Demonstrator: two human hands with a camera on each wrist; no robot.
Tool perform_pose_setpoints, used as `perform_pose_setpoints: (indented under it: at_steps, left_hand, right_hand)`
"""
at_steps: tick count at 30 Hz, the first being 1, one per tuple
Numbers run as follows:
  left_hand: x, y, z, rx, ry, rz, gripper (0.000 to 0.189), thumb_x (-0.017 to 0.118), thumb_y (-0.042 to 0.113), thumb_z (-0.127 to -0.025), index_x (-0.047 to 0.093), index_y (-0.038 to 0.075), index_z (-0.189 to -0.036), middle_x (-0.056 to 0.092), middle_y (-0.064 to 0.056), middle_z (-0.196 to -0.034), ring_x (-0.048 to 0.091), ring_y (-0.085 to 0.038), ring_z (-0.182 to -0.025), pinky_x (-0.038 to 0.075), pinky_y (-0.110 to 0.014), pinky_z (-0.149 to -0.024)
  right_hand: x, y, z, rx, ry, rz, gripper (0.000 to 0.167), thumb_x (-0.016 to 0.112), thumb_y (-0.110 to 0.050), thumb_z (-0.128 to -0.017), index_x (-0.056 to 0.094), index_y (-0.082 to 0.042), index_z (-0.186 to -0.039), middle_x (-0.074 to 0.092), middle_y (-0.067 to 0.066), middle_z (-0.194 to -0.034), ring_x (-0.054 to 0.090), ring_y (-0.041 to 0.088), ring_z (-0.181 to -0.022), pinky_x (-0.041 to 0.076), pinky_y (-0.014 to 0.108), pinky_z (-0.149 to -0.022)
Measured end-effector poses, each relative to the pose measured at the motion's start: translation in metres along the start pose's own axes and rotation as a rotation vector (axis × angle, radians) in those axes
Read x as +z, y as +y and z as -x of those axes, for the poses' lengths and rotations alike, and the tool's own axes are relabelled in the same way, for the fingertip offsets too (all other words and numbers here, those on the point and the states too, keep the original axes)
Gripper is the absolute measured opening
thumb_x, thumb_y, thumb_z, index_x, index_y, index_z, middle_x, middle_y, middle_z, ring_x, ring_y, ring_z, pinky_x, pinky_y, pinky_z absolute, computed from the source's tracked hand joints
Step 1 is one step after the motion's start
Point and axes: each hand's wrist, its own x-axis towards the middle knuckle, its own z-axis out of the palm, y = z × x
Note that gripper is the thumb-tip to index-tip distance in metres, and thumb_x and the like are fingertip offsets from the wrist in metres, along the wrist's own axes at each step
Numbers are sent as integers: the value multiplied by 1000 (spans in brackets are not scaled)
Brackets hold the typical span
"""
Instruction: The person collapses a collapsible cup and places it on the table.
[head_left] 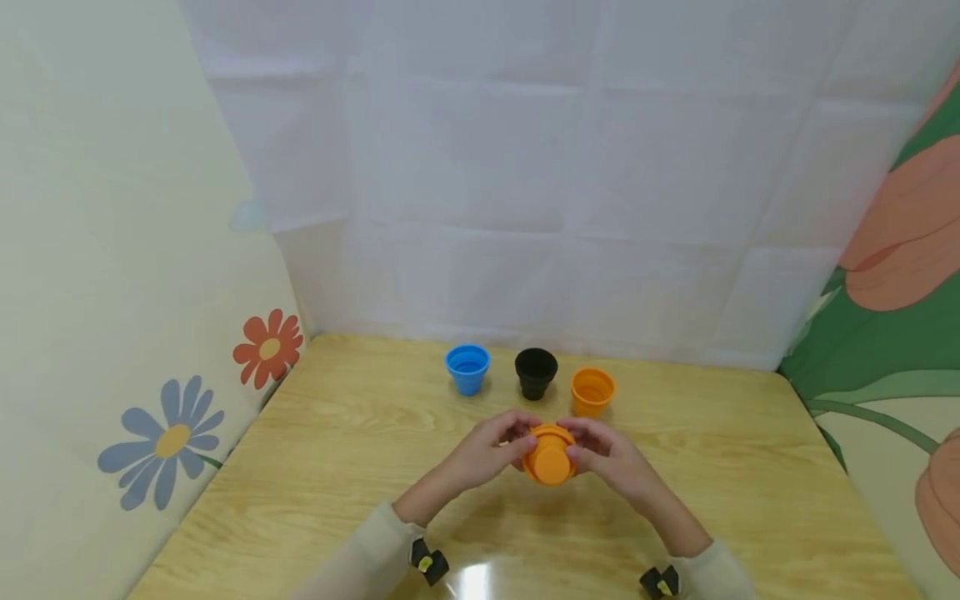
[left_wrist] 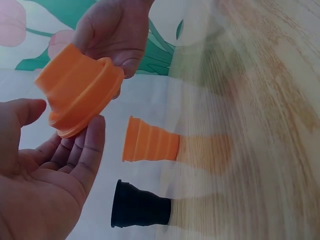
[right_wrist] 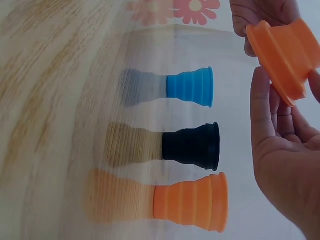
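Observation:
An orange collapsible cup (head_left: 552,467) is held up over the table between both hands, its round base turned toward me in the head view. My left hand (head_left: 487,452) grips it from the left, with fingers at the wide rim. From the right, my right hand (head_left: 613,463) holds the same rim, thumb near the base. In the left wrist view the stepped wall of the held cup (left_wrist: 80,85) is tilted and partly folded at the rim. The right wrist view has the cup (right_wrist: 287,57) resting against the right fingertips.
Beyond the hands stand a blue cup (head_left: 468,370), a black cup (head_left: 536,373) and a second orange cup (head_left: 592,392), all upright with mouths up. The wooden table (head_left: 315,467) meets a white cloth (head_left: 465,208) behind. Flower-patterned walls (head_left: 82,292) flank both sides.

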Motion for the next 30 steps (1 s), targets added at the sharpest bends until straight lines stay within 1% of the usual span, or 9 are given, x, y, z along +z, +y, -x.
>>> perform_pose_setpoints:
  at_steps: [7, 11, 15, 18, 24, 27, 30]
  left_hand:
    - [-2, 0, 3, -86, -51, -33, 33, 62, 26, -102, 63, 2, -125, 65, -5, -101, 61, -16, -87, 60, -49, -79]
    - [-4, -1, 4, -103, -92, -26, 32, 63, 30, -102, 65, 3, -120, 65, -4, -98, 61, -16, -85, 59, -51, -81]
    - [-7, -1, 3, -119, -113, -56, 30, 66, 34, -99, 67, 8, -113, 66, -1, -97, 61, -16, -86, 58, -39, -78]
    - [-6, -2, 2, -128, -106, -97, 28, 68, 37, -98, 67, 11, -109, 65, 1, -96, 59, -16, -87, 53, -30, -75]
    - [-6, -2, 1, -102, -62, -165, 25, 70, 36, -96, 68, 13, -102, 64, 4, -92, 57, -15, -85, 50, -27, -71]
    - [-5, -1, 1, -85, -48, -178, 24, 71, 34, -96, 68, 11, -101, 64, 4, -91, 57, -14, -84, 50, -26, -70]
    - [-3, -1, 0, -71, -27, -207, 25, 72, 32, -95, 67, 9, -101, 63, 3, -89, 57, -14, -82, 49, -25, -68]
  right_hand:
    - [2, -3, -1, 46, -36, 57, 48, 61, -19, -103, 49, 5, -142, 59, 19, -123, 56, 26, -105, 58, 31, -84]
    - [3, -3, -1, 42, -56, 74, 46, 63, -19, -102, 52, 4, -140, 61, 20, -124, 56, 25, -105, 58, 30, -84]
    - [3, -5, 0, 19, -92, 106, 41, 63, -17, -101, 56, 3, -136, 62, 20, -122, 58, 24, -103, 58, 30, -84]
    - [3, -6, 2, 19, -104, 127, 39, 63, -18, -102, 58, 2, -134, 63, 19, -120, 58, 22, -102, 58, 30, -84]
    - [5, -5, 0, 12, -97, 134, 37, 63, -18, -101, 58, 4, -131, 63, 18, -118, 59, 19, -100, 59, 38, -87]
    - [7, -5, 0, 7, -85, 147, 36, 64, -19, -101, 59, 3, -130, 63, 17, -118, 60, 19, -100, 59, 38, -86]
    - [9, -5, -1, -9, -76, 169, 34, 62, -19, -102, 58, 2, -128, 63, 17, -117, 60, 20, -100, 59, 42, -87]
